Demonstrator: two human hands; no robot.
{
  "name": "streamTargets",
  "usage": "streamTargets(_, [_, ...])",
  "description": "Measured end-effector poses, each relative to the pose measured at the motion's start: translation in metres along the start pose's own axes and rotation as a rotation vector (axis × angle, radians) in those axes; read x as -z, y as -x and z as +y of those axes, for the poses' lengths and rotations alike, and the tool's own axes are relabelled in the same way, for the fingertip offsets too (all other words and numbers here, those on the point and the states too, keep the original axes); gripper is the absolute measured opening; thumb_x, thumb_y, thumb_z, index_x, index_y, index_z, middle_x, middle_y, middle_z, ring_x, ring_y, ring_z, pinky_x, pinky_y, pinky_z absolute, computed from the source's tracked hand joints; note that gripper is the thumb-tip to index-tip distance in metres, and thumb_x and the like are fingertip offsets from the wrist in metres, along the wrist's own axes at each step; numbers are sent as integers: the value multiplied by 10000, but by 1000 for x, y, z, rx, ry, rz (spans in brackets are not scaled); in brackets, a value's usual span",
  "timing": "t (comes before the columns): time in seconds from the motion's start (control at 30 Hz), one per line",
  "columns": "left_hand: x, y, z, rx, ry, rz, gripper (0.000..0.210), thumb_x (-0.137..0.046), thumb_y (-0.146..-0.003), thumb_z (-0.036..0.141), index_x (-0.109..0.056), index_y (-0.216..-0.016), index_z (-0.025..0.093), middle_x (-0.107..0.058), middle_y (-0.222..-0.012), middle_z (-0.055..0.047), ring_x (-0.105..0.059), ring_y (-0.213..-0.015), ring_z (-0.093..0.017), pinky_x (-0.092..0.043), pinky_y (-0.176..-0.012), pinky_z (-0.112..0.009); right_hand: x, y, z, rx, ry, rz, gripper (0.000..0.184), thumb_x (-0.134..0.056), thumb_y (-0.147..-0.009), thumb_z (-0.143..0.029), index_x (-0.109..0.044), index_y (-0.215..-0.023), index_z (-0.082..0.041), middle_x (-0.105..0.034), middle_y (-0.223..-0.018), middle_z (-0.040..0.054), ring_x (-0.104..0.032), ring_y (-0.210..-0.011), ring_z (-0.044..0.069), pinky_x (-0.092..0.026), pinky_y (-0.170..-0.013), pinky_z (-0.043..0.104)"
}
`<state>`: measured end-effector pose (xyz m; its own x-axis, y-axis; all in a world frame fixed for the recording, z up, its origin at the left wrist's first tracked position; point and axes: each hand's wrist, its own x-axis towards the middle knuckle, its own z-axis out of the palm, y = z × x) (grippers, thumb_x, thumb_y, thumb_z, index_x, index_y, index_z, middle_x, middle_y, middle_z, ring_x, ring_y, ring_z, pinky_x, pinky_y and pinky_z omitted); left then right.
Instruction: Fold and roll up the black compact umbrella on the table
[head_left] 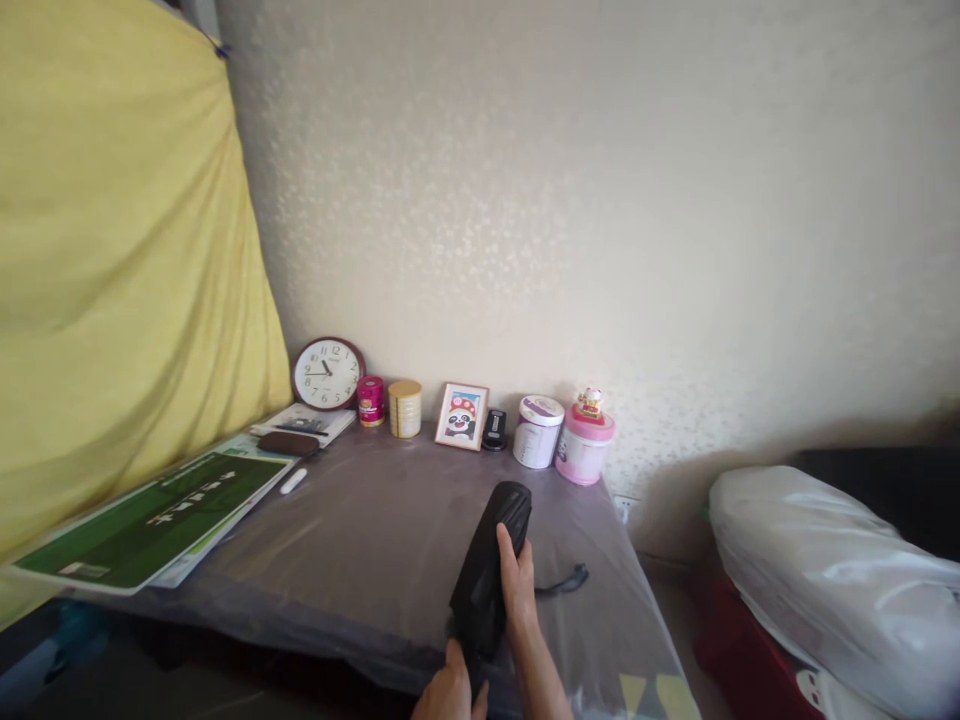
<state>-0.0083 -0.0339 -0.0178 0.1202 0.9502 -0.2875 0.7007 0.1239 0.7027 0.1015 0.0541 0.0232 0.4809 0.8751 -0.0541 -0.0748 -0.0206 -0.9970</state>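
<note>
A folded black umbrella (484,575) is held at a slant over the front part of the table. My left hand (448,688) is closed around its lower end, near the bottom edge of the view. Higher up, my right hand (516,582) grips the umbrella's right side, thumb lying along the fabric. A dark strap (566,580) sticks out to the right beyond my right wrist. The palms and the far sides of the fingers are hidden.
Along the wall stand a clock (328,373), a pink tin (370,401), a yellow-lidded can (405,410), a panda picture frame (461,416), a white tub (538,432) and a pink tub (585,447). Green sheets (161,515) lie left. A plastic-covered bundle (840,590) sits right.
</note>
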Motion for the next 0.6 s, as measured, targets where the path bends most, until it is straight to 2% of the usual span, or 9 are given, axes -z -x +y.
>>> streamTargets(0.1, [10, 3, 11, -70, 29, -24, 520, -523, -745, 354, -445, -1197, 109, -659, -939, -140, -621, -941, -263, -436, -797, -307, 9, 2, -11, -37, -111, 2, 638, -619, -644, -598, -595, -1075, -128, -691, -974, 79, -625, -922, 249, -497, -758, 299])
streamTargets(0.13, [14, 6, 16, -116, 136, -74, 503, -542, -728, 378, -470, -1163, 137, -661, -897, -106, -628, -899, -246, -440, -770, -290, 13, 2, -14, -58, -151, -14, 631, -620, -645, -597, -602, -1074, -134, -693, -965, 72, -630, -911, 245, -502, -744, 297])
streamTargets(0.2, [22, 10, 25, -195, 439, -246, 469, -524, -724, 424, -485, -1117, 169, -648, -811, -51, -629, -746, -199, -448, -678, -274, 20, 3, -20, -103, -226, -61, 621, -612, -655, -598, -613, -1076, -141, -698, -943, 64, -639, -886, 239, -512, -722, 302])
streamTargets(0.27, [26, 14, 33, -220, 721, -367, 518, -524, -702, 438, -450, -1144, 180, -632, -834, -27, -588, -635, -142, -433, -610, -252, 26, 4, -25, -131, -283, -95, 618, -607, -660, -599, -625, -1072, -139, -703, -909, 66, -646, -858, 239, -519, -704, 315])
streamTargets(0.37, [23, 16, 41, -220, 848, -438, 574, -547, -672, 406, -406, -1179, 176, -618, -825, -6, -510, -534, -87, -391, -542, -221, 31, 3, -29, -141, -308, -103, 621, -611, -650, -603, -642, -1050, -129, -707, -857, 68, -651, -831, 243, -523, -690, 327])
streamTargets(0.43, [17, 15, 42, -191, 758, -410, 551, -527, -696, 370, -397, -1196, 177, -612, -782, 7, -521, -548, -95, -397, -553, -220, 33, 2, -29, -138, -293, -98, 622, -614, -647, -602, -644, -1053, -131, -707, -869, 65, -649, -843, 241, -522, -702, 322])
streamTargets(0.47, [14, 14, 42, -189, 694, -360, 550, -516, -708, 339, -386, -1217, 177, -616, -798, 2, -555, -605, -111, -417, -595, -227, 34, 2, -29, -137, -283, -98, 622, -614, -650, -599, -639, -1064, -134, -705, -897, 64, -645, -864, 240, -520, -717, 318])
streamTargets(0.53, [5, 10, 39, -218, 546, -215, 596, -503, -713, 262, -336, -1278, 170, -629, -920, -32, -603, -811, -151, -437, -744, -243, 35, 4, -27, -134, -265, -99, 625, -612, -661, -588, -621, -1099, -143, -692, -979, 62, -629, -931, 240, -512, -762, 310])
streamTargets(0.6, [-2, 5, 35, -261, 379, -95, 677, -495, -708, 196, -258, -1340, 136, -617, -1051, -81, -580, -990, -179, -405, -859, -239, 35, 7, -25, -121, -243, -94, 625, -608, -676, -578, -599, -1131, -148, -669, -1060, 60, -601, -1005, 240, -496, -812, 303])
